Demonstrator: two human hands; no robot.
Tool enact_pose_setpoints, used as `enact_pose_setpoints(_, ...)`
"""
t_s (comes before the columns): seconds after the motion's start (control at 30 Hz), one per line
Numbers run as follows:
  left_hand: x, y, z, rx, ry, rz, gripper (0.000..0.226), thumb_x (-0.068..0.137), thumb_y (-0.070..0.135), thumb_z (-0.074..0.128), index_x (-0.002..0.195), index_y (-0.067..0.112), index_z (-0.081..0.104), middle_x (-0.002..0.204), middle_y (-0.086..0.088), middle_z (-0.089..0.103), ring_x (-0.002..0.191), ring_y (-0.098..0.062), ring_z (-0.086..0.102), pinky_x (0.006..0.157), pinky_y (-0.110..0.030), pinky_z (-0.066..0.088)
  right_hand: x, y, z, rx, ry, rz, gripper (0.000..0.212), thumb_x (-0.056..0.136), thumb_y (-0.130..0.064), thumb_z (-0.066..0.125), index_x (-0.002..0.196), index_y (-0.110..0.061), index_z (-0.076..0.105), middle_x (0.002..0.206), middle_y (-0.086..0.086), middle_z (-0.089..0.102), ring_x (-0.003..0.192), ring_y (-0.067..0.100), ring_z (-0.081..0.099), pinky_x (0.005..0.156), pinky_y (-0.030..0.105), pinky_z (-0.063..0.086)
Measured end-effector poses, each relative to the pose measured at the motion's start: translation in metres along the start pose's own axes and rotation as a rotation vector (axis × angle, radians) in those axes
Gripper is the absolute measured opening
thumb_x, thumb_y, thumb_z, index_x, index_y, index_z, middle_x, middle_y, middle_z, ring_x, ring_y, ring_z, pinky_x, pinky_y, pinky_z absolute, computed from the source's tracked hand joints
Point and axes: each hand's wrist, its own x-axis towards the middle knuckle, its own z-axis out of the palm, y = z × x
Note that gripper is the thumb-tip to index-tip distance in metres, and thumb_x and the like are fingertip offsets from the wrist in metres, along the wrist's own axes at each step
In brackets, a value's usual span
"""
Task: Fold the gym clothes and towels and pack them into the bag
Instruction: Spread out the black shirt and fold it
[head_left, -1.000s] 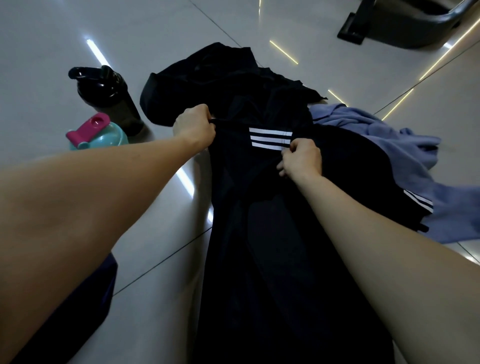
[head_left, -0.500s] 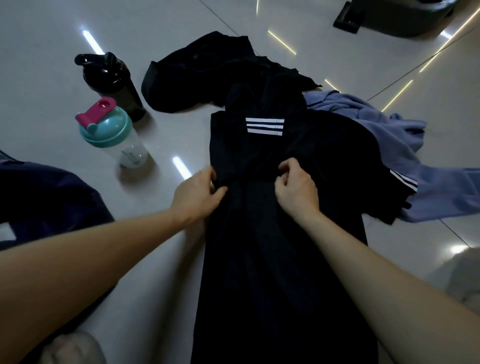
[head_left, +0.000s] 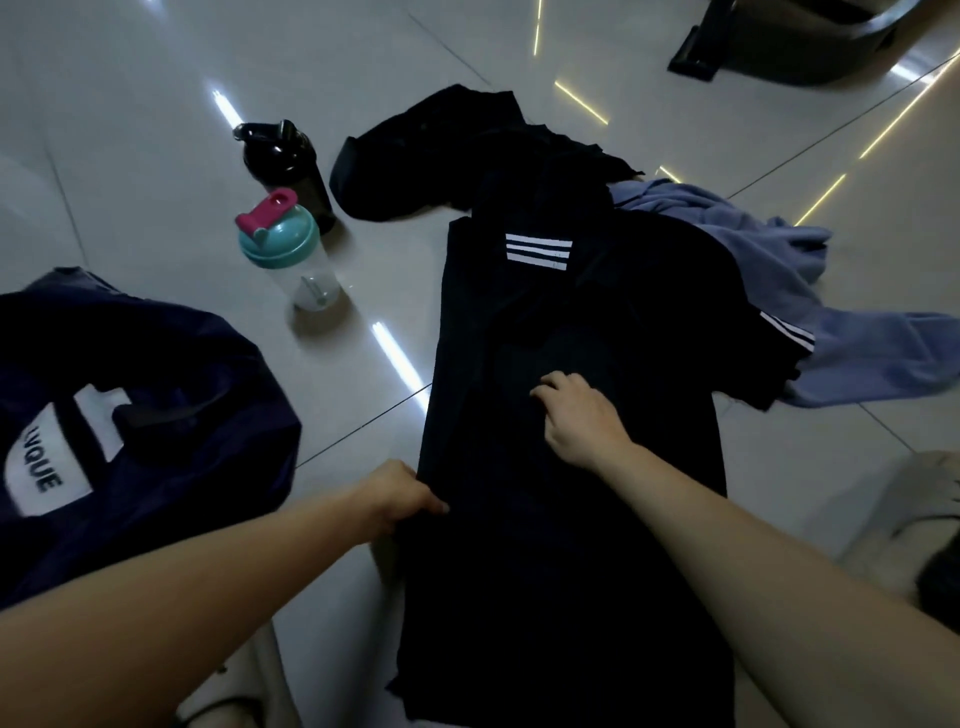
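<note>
A long black garment (head_left: 561, 509) with three white stripes lies stretched out on the tiled floor in front of me. My left hand (head_left: 400, 496) pinches its left edge near the middle. My right hand (head_left: 579, 415) rests on the cloth's centre with its fingers bent down onto the fabric. A second black garment (head_left: 441, 156) lies crumpled beyond it. A lavender-blue garment (head_left: 857, 332) is spread at the right, partly under the black one. The dark navy bag (head_left: 130, 415) with a white label sits at the left.
A black shaker bottle (head_left: 291, 166) and a clear shaker bottle with a teal lid and pink cap (head_left: 285, 249) stand left of the clothes. A dark machine base (head_left: 779, 47) is at the top right. A pale shoe (head_left: 893, 525) shows at the right edge.
Both hands have slid toward me along the black garment, from its striped top to its middle. The view has tilted down and the navy bag has come into sight.
</note>
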Motion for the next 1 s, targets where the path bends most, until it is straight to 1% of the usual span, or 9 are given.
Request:
enact_pose_setpoints(0.03, -0.002, -0.008, -0.006, -0.047, -0.022, -0.015, 0.029, 0.080, 0.012, 0.084, 0.101, -0.001, 0.069, 0.087, -0.012, 0.071, 0.068, -0.021, 0.067, 0.050, -0.024, 0.052, 0.000, -0.001, 0.000, -0.019, -0.009, 0.006, 0.047, 0.100, -0.016, 0.043, 0.147, -0.016, 0.046, 0.154, 0.005, 0.037, 0.138, 0.028, 0.036, 0.108, 0.046, 0.040)
enact_pose_setpoints(0.17, -0.009, -0.040, -0.019, -0.175, -0.158, -0.022, 0.036, 0.074, 0.024, 0.090, 0.100, 0.004, 0.075, 0.094, -0.012, 0.078, 0.087, -0.027, 0.076, 0.082, -0.036, 0.061, 0.002, -0.014, -0.001, -0.047, 0.059, 0.020, 0.047, 0.099, -0.016, 0.046, 0.147, -0.015, 0.045, 0.149, 0.007, 0.043, 0.132, 0.029, 0.043, 0.105, 0.044, 0.043)
enact_pose_setpoints(0.33, -0.024, -0.068, -0.005, -0.071, -0.248, -0.036, 0.028, 0.071, 0.016, 0.090, 0.094, 0.007, 0.077, 0.090, -0.006, 0.078, 0.084, -0.021, 0.073, 0.068, -0.026, 0.055, 0.005, -0.036, 0.007, -0.062, 0.081, -0.172, 0.061, 0.096, -0.013, 0.047, 0.155, -0.017, 0.034, 0.164, 0.007, 0.025, 0.147, 0.030, 0.027, 0.117, 0.043, 0.030)
enact_pose_setpoints(0.43, -0.026, -0.079, 0.001, -0.079, -0.217, -0.044, 0.016, 0.076, 0.009, 0.085, 0.089, 0.010, 0.076, 0.087, -0.006, 0.075, 0.081, -0.020, 0.071, 0.064, -0.025, 0.053, 0.017, -0.053, 0.009, -0.106, 0.019, -0.292, 0.062, 0.102, -0.024, 0.040, 0.160, -0.023, 0.020, 0.169, 0.003, 0.011, 0.154, 0.027, 0.014, 0.123, 0.044, 0.020)
enact_pose_setpoints(0.57, -0.030, -0.095, 0.002, -0.091, -0.202, -0.022, 0.007, 0.082, 0.007, 0.079, 0.082, 0.013, 0.076, 0.081, -0.004, 0.073, 0.070, -0.015, 0.068, 0.059, -0.025, 0.051, 0.036, -0.066, 0.011, -0.137, -0.133, -0.223, 0.059, 0.107, -0.046, 0.028, 0.162, -0.029, 0.012, 0.170, 0.000, 0.002, 0.156, 0.028, 0.004, 0.124, 0.049, 0.015)
enact_pose_setpoints(0.67, -0.038, -0.108, 0.004, -0.062, -0.267, -0.032, 0.006, 0.079, 0.013, 0.083, 0.080, 0.015, 0.078, 0.084, -0.001, 0.077, 0.079, -0.014, 0.072, 0.066, -0.023, 0.054, 0.043, -0.071, 0.014, -0.153, -0.169, -0.156, 0.062, 0.106, -0.050, 0.029, 0.162, -0.029, 0.009, 0.170, 0.000, -0.003, 0.156, 0.030, 0.000, 0.123, 0.054, 0.014)
enact_pose_setpoints(0.77, -0.041, -0.118, 0.006, -0.019, -0.306, -0.048, 0.018, 0.081, 0.010, 0.081, 0.066, 0.017, 0.073, 0.071, -0.001, 0.072, 0.065, -0.013, 0.067, 0.057, -0.023, 0.053, 0.047, -0.076, 0.014, -0.157, -0.177, -0.116, 0.066, 0.106, -0.050, 0.030, 0.162, -0.028, 0.005, 0.170, 0.001, -0.006, 0.155, 0.031, -0.002, 0.122, 0.057, 0.015)
enact_pose_setpoints(0.9, -0.036, -0.123, -0.005, 0.047, -0.223, 0.009, 0.003, 0.084, 0.011, 0.077, 0.083, 0.013, 0.076, 0.083, -0.004, 0.073, 0.076, -0.016, 0.068, 0.071, -0.027, 0.057, 0.052, -0.075, 0.012, -0.179, -0.183, -0.076, 0.069, 0.105, -0.051, 0.032, 0.162, -0.027, 0.001, 0.169, 0.000, -0.010, 0.155, 0.030, -0.003, 0.121, 0.058, 0.016)
enact_pose_setpoints(1.0, -0.027, -0.121, -0.030, 0.103, -0.099, 0.107, 0.010, 0.089, 0.012, 0.071, 0.098, 0.012, 0.076, 0.096, -0.004, 0.076, 0.086, -0.017, 0.071, 0.084, -0.030, 0.057, 0.058, -0.068, 0.007, -0.146, -0.190, -0.016, 0.070, 0.104, -0.052, 0.033, 0.162, -0.027, 0.002, 0.169, 0.001, -0.009, 0.155, 0.031, -0.003, 0.120, 0.059, 0.018)
